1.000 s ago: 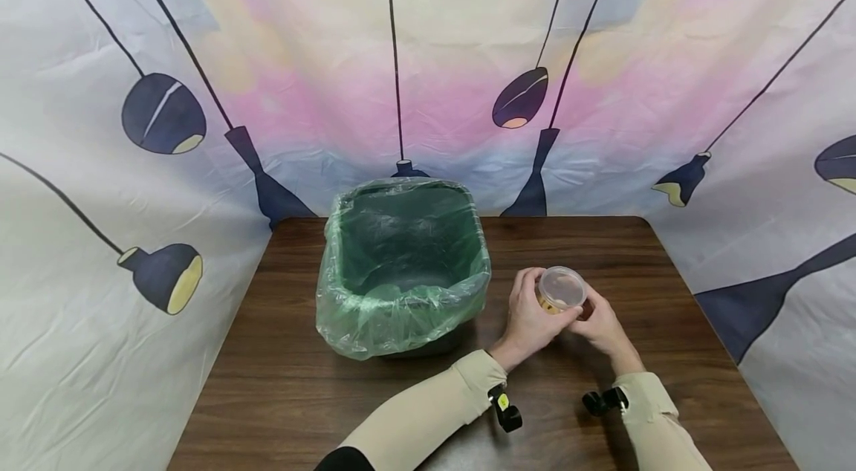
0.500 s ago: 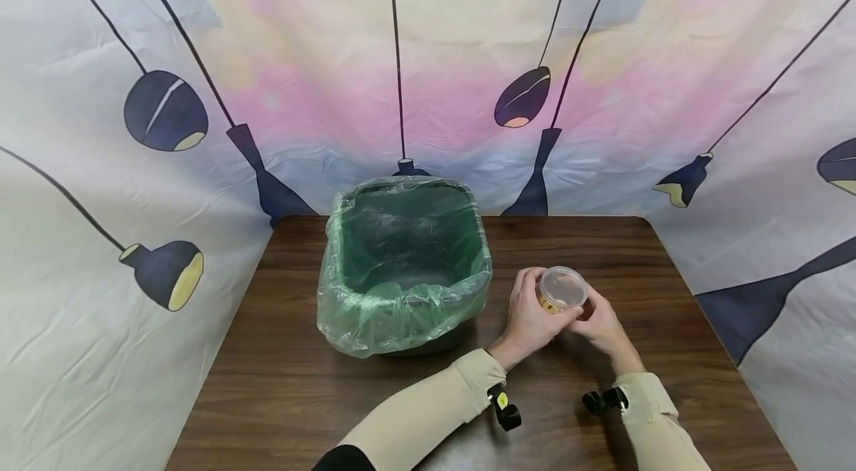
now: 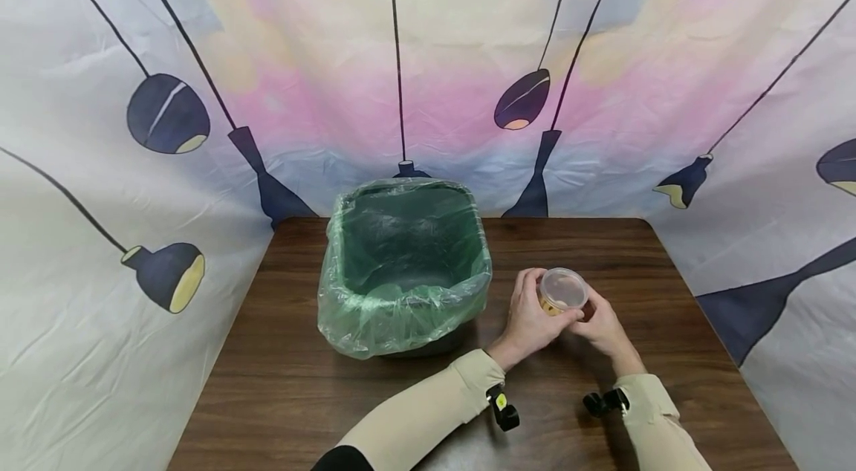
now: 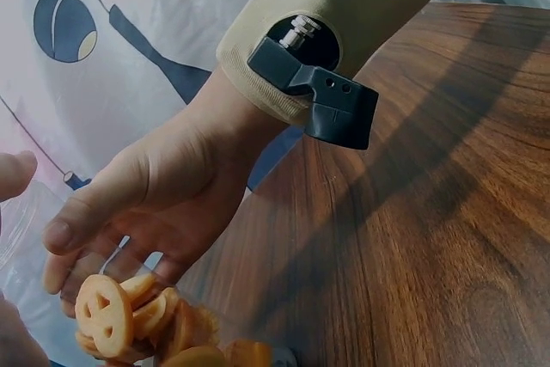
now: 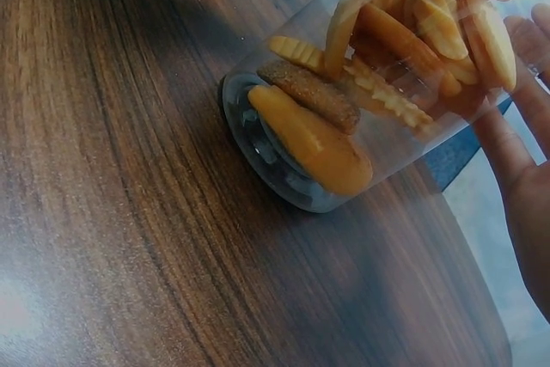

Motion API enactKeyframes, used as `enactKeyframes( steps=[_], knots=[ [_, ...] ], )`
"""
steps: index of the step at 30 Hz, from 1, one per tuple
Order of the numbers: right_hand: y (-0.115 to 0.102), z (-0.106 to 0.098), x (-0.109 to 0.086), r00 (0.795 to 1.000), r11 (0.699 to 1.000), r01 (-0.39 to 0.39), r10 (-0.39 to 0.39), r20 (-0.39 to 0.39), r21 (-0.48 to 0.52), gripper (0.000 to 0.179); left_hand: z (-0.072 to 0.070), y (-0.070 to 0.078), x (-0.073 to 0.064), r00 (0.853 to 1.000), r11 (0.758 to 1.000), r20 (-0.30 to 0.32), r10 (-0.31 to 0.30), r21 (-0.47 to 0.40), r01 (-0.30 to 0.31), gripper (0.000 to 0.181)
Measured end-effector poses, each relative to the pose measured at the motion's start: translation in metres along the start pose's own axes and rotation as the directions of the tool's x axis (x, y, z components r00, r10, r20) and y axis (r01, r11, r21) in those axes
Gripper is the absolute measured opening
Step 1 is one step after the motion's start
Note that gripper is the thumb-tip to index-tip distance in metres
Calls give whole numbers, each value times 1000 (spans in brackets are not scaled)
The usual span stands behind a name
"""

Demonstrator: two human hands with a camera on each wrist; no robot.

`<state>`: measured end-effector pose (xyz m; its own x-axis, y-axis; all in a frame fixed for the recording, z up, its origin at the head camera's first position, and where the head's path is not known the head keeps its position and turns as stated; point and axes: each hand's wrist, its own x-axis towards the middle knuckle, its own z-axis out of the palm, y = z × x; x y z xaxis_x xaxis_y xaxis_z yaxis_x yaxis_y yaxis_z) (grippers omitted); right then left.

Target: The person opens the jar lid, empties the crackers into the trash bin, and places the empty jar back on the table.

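Observation:
A clear plastic jar point(image 3: 563, 290) stands upright on the table, with a translucent round top. Through its wall the right wrist view shows golden crinkle-cut fries point(image 5: 391, 100) and a brown breaded piece point(image 5: 309, 94). A smiley-face potato piece point(image 4: 105, 315) shows in the left wrist view. My left hand point(image 3: 531, 316) grips the jar's left side, its thumb across the front. From the other side my right hand point(image 3: 605, 327) holds it, thumb close to the left one. In the left wrist view that right hand's fingers pass behind the jar.
Left of the hands stands a dark bin point(image 3: 435, 343) lined with a green plastic bag point(image 3: 394, 319). The wooden table point(image 3: 287, 389) ends at a cloth backdrop point(image 3: 448, 47) printed with hanging lamps. Both wrists carry small black cameras.

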<state>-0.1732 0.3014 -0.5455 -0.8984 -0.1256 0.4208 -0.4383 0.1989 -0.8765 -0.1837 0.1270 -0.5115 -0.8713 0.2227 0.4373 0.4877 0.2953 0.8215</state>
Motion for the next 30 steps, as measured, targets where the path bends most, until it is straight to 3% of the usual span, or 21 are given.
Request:
enactKeyframes(
  steps=[10,20,30],
  knots=[
    [14,-2,-1,1000,1000,-20,19,22,24,66,-7,-4,-1,998,1000,67,-16,-21,17,75],
    [17,-2,-3,999,997,-34,32,31,72,71,-15,-12,4,985,996,146,90,-42,-84,78],
    [15,-1,-3,998,996,-45,42,39,82,71,-25,-14,12,973,990,190,135,-75,-123,73]
  ],
)
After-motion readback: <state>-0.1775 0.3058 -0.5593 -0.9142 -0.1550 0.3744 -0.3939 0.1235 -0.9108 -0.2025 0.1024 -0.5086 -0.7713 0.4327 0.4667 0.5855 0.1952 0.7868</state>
